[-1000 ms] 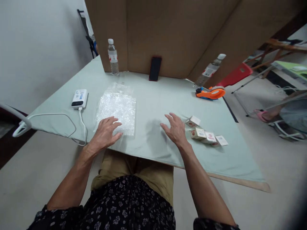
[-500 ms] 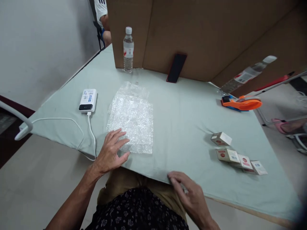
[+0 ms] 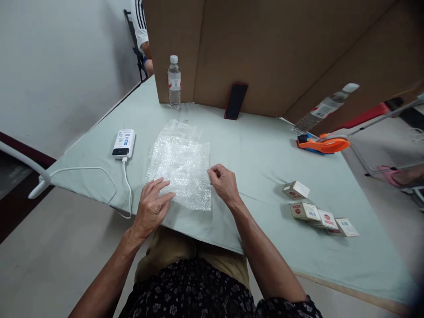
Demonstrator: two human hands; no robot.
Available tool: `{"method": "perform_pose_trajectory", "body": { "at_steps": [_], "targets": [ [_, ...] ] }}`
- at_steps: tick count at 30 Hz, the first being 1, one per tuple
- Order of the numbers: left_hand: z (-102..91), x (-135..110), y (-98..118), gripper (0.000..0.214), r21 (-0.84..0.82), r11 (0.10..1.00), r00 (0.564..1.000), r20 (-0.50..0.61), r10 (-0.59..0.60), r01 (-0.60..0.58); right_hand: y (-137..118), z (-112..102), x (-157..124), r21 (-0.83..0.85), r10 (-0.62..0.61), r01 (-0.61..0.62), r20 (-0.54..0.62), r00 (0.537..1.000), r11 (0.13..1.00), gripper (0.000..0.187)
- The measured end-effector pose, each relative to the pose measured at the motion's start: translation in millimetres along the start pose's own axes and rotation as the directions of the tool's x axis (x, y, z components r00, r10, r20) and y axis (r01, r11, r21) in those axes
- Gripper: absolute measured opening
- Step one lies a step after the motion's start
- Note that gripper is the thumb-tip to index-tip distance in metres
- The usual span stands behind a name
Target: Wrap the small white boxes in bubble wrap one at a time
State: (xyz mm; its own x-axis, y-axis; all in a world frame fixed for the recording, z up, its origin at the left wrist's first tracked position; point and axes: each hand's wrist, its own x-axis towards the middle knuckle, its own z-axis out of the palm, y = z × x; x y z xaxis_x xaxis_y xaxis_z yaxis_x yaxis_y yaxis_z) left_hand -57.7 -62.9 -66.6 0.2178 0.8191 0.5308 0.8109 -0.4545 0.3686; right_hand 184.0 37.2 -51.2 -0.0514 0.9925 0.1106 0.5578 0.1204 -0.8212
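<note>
Bubble wrap (image 3: 180, 163) lies flat on the table in front of me, in sheets that overlap unevenly at the far end. My left hand (image 3: 155, 201) rests on its near left corner, fingers spread. At the right edge, my right hand (image 3: 225, 183) pinches the bubble wrap between thumb and curled fingers. Off to the right sit several small boxes (image 3: 304, 211) with red round marks, most of them in a slanting row and one (image 3: 296, 190) behind.
A white power bank (image 3: 123, 143) with a cable lies left. A water bottle (image 3: 174, 84) and a phone (image 3: 236, 100) stand by the cardboard screen (image 3: 245, 48). An orange tape dispenser (image 3: 323, 144) and a tilted bottle (image 3: 326, 108) are at the right. Beyond the screen, a person's sleeve (image 3: 141, 22) shows.
My right hand has moved from the table's front edge up to the bubble wrap's right edge and closed on it. My left hand stays on the near left corner. The view has shifted slightly.
</note>
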Motion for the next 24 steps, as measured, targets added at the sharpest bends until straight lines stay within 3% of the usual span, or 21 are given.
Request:
{"method": "perform_pose_trajectory", "body": {
  "at_steps": [3,5,9,13,17,21,24],
  "targets": [
    [-0.8,13,29,0.029,-0.043,0.997,0.997,0.006,0.071,-0.07,8,-35,-23,-0.069,-0.028,0.019,-0.124,0.992,0.997,0.022],
    [8.4,20,50,0.031,-0.087,0.989,0.991,0.043,0.127,-0.123,22,-63,-37,-0.149,-0.011,-0.02,-0.202,0.979,0.989,0.022],
    [50.5,29,92,0.031,-0.18,0.955,0.958,0.126,0.259,-0.234,55,-110,-59,-0.38,0.054,-0.166,-0.286,0.957,0.91,0.021],
    [97.4,32,123,0.031,-0.24,0.914,0.891,0.245,0.383,-0.327,77,-137,-73,-0.545,0.138,-0.284,-0.294,0.946,0.789,0.021],
    [115.4,28,134,0.034,-0.268,0.907,0.832,0.375,0.409,-0.325,96,-165,-89,-0.539,0.102,-0.307,-0.376,0.921,0.784,0.025],
    [105.1,20,129,0.05,-0.27,0.921,0.829,0.415,0.374,-0.281,124,-200,-91,-0.58,-0.011,-0.264,-0.427,0.904,0.771,0.029],
    [97.0,15,123,0.052,-0.268,0.928,0.839,0.413,0.355,-0.26,143,-214,-76,-0.643,0.022,-0.272,-0.369,0.929,0.716,0.046]
  ]
}}
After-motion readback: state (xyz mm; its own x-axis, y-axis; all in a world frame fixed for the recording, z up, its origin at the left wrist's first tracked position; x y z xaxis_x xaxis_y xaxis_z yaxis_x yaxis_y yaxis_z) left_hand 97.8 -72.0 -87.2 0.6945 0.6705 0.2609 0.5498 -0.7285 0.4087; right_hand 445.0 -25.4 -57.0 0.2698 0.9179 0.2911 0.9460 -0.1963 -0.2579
